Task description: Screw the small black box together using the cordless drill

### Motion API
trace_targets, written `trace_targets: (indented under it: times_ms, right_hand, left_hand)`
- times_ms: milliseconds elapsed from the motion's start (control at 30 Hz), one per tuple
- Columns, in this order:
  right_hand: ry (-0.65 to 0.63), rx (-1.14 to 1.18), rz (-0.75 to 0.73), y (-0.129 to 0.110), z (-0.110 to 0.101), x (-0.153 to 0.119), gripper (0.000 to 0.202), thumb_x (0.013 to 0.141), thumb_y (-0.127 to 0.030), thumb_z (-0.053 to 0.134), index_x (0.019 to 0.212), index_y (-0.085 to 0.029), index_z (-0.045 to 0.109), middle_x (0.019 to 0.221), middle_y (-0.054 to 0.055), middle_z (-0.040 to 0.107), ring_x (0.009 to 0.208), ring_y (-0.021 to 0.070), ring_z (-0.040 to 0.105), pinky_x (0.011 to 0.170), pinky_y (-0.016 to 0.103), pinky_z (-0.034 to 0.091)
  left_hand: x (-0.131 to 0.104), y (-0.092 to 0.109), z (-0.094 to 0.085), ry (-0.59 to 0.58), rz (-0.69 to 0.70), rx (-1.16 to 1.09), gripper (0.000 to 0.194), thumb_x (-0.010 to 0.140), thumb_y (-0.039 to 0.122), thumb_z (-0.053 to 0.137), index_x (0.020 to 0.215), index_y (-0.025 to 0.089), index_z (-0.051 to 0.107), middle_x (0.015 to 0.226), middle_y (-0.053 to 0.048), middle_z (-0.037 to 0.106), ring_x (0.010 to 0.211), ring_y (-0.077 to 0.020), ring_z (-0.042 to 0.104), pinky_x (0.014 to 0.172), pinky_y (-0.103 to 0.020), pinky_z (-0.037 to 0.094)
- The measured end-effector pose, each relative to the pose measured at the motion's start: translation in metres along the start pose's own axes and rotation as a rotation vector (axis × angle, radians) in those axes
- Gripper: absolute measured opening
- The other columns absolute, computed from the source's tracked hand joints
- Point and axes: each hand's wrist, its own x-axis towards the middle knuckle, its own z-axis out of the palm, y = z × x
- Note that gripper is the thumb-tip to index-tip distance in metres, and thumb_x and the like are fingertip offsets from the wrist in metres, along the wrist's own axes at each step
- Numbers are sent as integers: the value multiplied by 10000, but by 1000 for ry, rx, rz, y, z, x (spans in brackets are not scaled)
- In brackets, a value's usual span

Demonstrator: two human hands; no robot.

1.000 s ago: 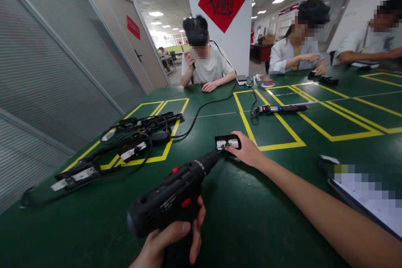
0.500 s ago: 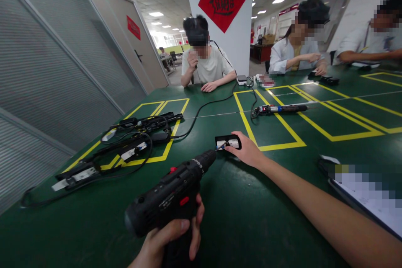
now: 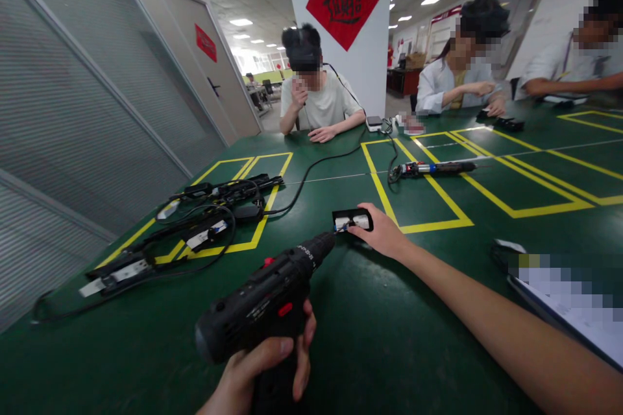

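Observation:
My left hand [image 3: 272,363] is wrapped round the handle of a black cordless drill [image 3: 257,301] with red buttons, in the lower middle. The drill points up and to the right. Its tip meets the left part of a small black case [image 3: 337,215] with white parts inside. My right hand [image 3: 382,230] reaches in from the right and grips the right end of that case between thumb and fingers. The exact contact between bit and case is too small to make out.
Black strips with cables [image 3: 209,214] lie at the left on the green table [image 3: 413,331]. A soldering-iron-like tool [image 3: 438,169] rests at the right. A notebook [image 3: 569,311] is near the right edge. Several people sit across the table.

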Motion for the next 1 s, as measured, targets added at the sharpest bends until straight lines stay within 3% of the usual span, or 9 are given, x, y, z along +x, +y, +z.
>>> trace_targets:
  times_ms: [600, 1000]
  right_hand:
    - [1, 7, -6, 2, 1, 1, 502, 774, -478, 583, 1175, -205, 453, 1111, 86, 566, 973, 220, 552, 808, 353, 431]
    - [9, -6, -9, 2, 3, 0, 500, 768, -462, 598, 1175, -211, 450, 1117, 86, 563, 973, 215, 555, 821, 349, 425]
  left_hand:
    - [-1, -1, -5, -42, 6, 25, 322, 809, 200, 419, 1127, 180, 469, 866, -81, 589, 454, -137, 576, 502, -312, 407]
    - [-2, -1, -2, 21, -14, 36, 308, 797, 218, 450, 1099, 172, 492, 846, -75, 585, 446, -146, 584, 488, -307, 406]
